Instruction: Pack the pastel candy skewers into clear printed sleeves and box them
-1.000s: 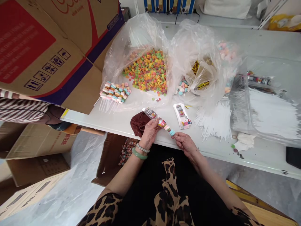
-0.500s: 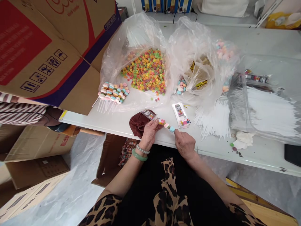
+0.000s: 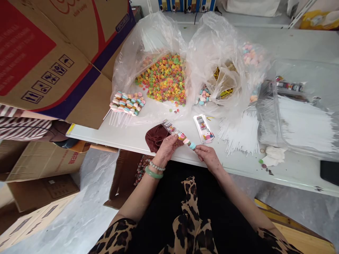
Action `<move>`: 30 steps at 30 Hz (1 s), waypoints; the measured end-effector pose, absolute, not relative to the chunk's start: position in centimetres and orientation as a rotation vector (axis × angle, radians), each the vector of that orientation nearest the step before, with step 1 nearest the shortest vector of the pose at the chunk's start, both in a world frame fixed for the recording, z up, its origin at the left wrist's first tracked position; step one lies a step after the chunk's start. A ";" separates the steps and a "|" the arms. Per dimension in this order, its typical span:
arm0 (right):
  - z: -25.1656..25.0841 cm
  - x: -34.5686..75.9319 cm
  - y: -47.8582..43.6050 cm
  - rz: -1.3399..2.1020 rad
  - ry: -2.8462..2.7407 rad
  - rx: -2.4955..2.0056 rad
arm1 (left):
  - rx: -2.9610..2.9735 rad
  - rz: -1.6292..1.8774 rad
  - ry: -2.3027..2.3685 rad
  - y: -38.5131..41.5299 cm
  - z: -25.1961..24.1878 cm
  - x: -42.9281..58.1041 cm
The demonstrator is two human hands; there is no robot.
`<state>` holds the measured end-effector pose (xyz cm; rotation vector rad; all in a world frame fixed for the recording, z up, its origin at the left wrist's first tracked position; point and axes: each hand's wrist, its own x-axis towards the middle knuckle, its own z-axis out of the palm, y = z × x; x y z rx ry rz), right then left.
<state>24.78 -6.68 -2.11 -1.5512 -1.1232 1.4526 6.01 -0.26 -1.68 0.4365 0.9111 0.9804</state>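
My left hand [image 3: 167,147] is closed on a small printed candy wrapper [image 3: 171,127], a clear sleeve with a dark label end. Marshmallow-like pieces on a candy stick [image 3: 186,141], pink, green and blue, sit partly inside it, with the blue end nearest my right hand. My right hand [image 3: 207,155] pinches the stick's lower end, just past the blue piece; the stick itself is mostly hidden by the fingers. Under the wrapper lies a brown cloth [image 3: 153,138]. A stack of printed cards or wrappers [image 3: 203,128] lies just beyond my right hand.
Finished-looking candy sticks [image 3: 127,104] lie at left beside a clear bag of ring candies [image 3: 166,79]. Another plastic bag [image 3: 212,46] stands behind. White sticks [image 3: 239,135] lie right, near a clear tub [image 3: 304,141]. A large carton [image 3: 87,95] blocks the left; an open box [image 3: 120,180] sits below the edge.
My right hand has turned from a curled fist-like grip to a fingertip pinch at the candy stick's end. Wrapper and candy have shifted slightly left; more of the label shows.
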 end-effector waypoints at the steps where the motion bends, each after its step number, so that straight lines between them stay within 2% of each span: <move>1: -1.9 24.8 -6.5 1.562 -1.017 -1.517 | 0.467 0.984 0.916 -0.2 -1.6 5.9; 3: -1.6 24.7 -6.3 1.670 -0.895 -1.475 | 0.502 0.983 0.941 -0.1 -1.5 5.8; 5: -1.4 24.6 -6.3 1.629 -0.914 -1.483 | 0.500 0.974 0.973 0.0 -1.4 5.5; 11: -1.4 24.7 -7.3 0.970 -1.452 -1.735 | 0.515 0.959 1.036 0.3 -2.0 4.9; 13: -1.3 24.7 -7.4 0.854 -1.558 -1.792 | 0.536 0.971 1.062 0.2 -2.1 4.8; 21: -1.5 24.7 -7.4 0.881 -1.571 -1.756 | 0.746 1.044 1.198 -0.3 -1.8 4.6; 30: -1.1 23.5 -7.9 0.109 -2.036 -1.727 | 0.721 0.998 1.090 -0.7 -1.4 5.9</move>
